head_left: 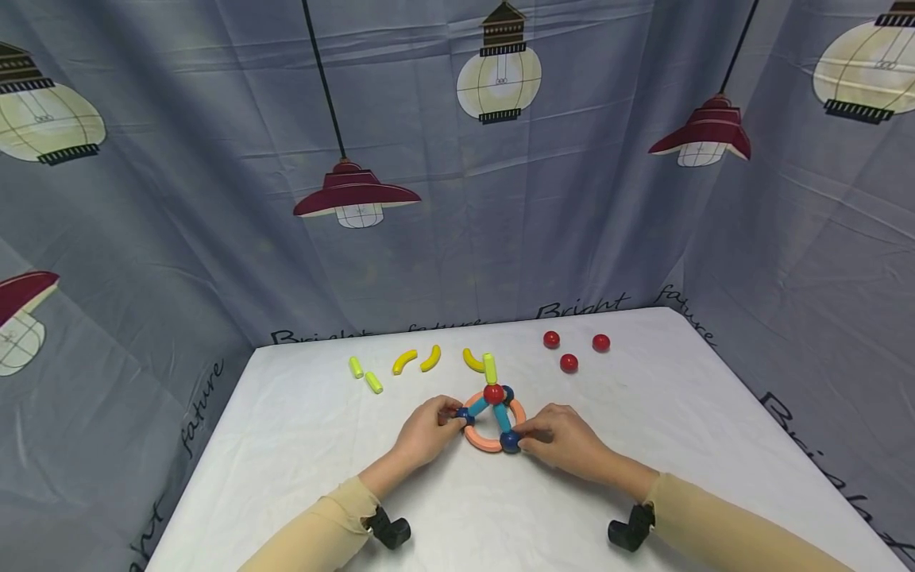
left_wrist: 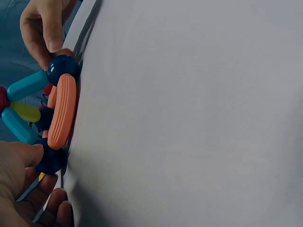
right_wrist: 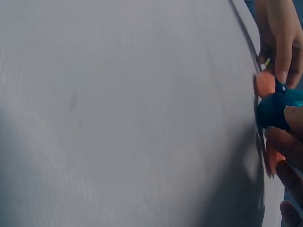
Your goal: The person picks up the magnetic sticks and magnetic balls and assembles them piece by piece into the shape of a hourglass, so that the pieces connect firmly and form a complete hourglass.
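A toy structure of balls and rods stands at the middle of the white table. Its base is a ring of curved orange pieces (head_left: 483, 443) joined by dark blue balls. Teal rods (head_left: 503, 418) slope up from the base to a red ball (head_left: 494, 395), and a yellow-green rod (head_left: 489, 368) points up from it. My left hand (head_left: 426, 430) pinches the blue ball (left_wrist: 51, 160) on the ring's left. On the front right, my right hand (head_left: 565, 442) pinches another blue ball (head_left: 510, 442) between thumb and fingers. The structure's far side is partly hidden.
Two yellow-green rods (head_left: 374, 382) lie at the back left. Beside them are yellow curved pieces (head_left: 430, 358), one close behind the structure. Three loose red balls (head_left: 569, 363) sit at the back right. A patterned curtain (head_left: 443, 262) hangs behind the white table (head_left: 300, 445).
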A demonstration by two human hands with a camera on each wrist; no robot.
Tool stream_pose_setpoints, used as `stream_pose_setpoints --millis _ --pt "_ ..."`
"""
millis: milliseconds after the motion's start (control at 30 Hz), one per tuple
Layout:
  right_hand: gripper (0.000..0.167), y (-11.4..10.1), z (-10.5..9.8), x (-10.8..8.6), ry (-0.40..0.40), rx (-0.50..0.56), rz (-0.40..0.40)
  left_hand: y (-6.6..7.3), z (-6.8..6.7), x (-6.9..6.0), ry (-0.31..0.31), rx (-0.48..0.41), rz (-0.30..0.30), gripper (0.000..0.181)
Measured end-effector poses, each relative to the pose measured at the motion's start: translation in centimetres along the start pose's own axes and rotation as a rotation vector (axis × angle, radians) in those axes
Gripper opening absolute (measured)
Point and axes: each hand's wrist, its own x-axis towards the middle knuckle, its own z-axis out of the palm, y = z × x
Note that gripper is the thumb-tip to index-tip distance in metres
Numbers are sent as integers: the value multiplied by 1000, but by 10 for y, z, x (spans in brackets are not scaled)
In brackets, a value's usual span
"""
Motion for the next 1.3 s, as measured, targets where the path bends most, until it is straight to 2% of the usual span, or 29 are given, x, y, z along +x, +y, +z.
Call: stream_pose_setpoints --millis 100,233,467,600,700,800,900,967,1033,1133,1300 --pt "23 -5 1 -3 -37 -11 -29 -1 -1 5 1 -17 -9 26" --pt "27 -14 6 -6 -89 -2 -29 -1 -2 10 1 -61 -16 28" --pt "37 -29 14 -12 -195 65 -64 -2 -4 19 -10 -138 -38 29" --pt "34 -32 16 -13 -240 115 -96 -3 -4 24 -30 -158 -20 29" --pt "19 -31 13 -13 -212 142 -59 -3 -3 27 -48 -159 2 30" --pt "10 -26 7 -11 -105 171 47 -1 -2 28 -64 -157 6 31" --pt "12 -18 1 -5 42 164 136 0 -1 29 -72 -152 2 31" --pt "18 -10 -2 -2 102 131 170 0 0 31 -78 -146 9 32" --pt "27 -3 -3 1 112 82 184 0 1 31 -88 -139 13 33" --pt "37 6 -1 3 64 63 195 1 2 31 -100 -134 13 36" --pt "39 12 2 3 24 91 202 1 -6 29 -74 -139 0 36"
